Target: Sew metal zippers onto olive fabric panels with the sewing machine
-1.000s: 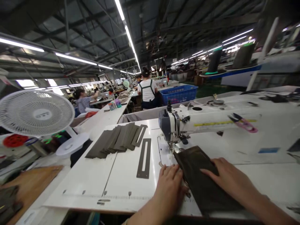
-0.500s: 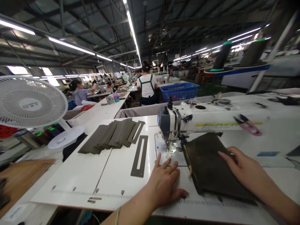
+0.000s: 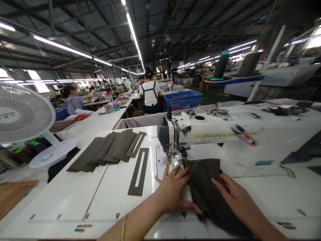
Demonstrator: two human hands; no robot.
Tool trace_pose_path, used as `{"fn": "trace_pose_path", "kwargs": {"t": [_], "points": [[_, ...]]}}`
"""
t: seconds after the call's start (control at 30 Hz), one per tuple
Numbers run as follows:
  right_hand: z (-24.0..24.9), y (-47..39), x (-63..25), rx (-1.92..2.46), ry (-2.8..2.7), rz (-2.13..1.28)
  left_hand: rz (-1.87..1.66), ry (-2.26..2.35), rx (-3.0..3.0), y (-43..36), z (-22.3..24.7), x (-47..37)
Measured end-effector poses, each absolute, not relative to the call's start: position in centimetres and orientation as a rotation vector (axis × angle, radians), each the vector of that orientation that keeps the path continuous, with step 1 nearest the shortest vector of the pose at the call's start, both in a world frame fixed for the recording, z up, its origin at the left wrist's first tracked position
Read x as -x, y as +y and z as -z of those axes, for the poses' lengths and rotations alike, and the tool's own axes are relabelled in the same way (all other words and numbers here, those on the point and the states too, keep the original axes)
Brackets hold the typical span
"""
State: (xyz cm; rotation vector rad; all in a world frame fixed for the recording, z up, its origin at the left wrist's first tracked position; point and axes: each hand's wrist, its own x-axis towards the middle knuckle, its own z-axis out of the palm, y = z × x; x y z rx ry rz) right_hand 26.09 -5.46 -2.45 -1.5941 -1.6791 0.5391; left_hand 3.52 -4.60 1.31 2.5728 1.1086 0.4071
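Observation:
A dark olive fabric piece (image 3: pixel 204 177) lies on the sewing table right of the needle, its left edge beside the presser foot (image 3: pixel 173 160) of a white sewing machine (image 3: pixel 213 130). My left hand (image 3: pixel 173 190) rests with fingers spread on the table just before the foot, its fingertips and thumb at the fabric's left edge. My right hand (image 3: pixel 233 197) grips the fabric's right side, thumb on top; its other fingertips are partly hidden. Yellowish bits, perhaps a zipper, show along the left edge.
Left of the needle lie a slotted olive strip (image 3: pixel 139 172) and a fanned stack of olive pieces (image 3: pixel 102 150). A white fan (image 3: pixel 22 113) stands far left. Pink-handled thread snips (image 3: pixel 245 135) rest on the machine arm. Behind are a blue basket (image 3: pixel 183 100) and co-workers.
The fabric has come round beside the foot and looks narrower and more creased. My left hand has reached its edge; my right hand moves with it. The whole view has shifted.

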Motion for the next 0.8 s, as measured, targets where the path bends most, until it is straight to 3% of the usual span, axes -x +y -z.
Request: {"fn": "trace_pose_path", "kwargs": {"t": [0.27,0.47,0.63,0.8], "points": [[3.9,-3.7,-31.0,1.745,-1.72,-0.304,-0.387,1.111,-2.646,-4.8,-2.1,-3.7],[4.0,-3.3,-31.1,1.857,-1.929,-0.332,-0.446,1.217,-2.662,-4.3,-1.5,-4.7],[1.5,-1.5,-29.9,1.977,-1.92,-0.254,-0.274,1.188,-2.648,-5.4,-2.4,-4.1],[2.9,-0.1,-28.3,1.846,-2.118,-0.056,-0.142,1.283,-2.595,-6.6,-3.2,-3.3]]}}
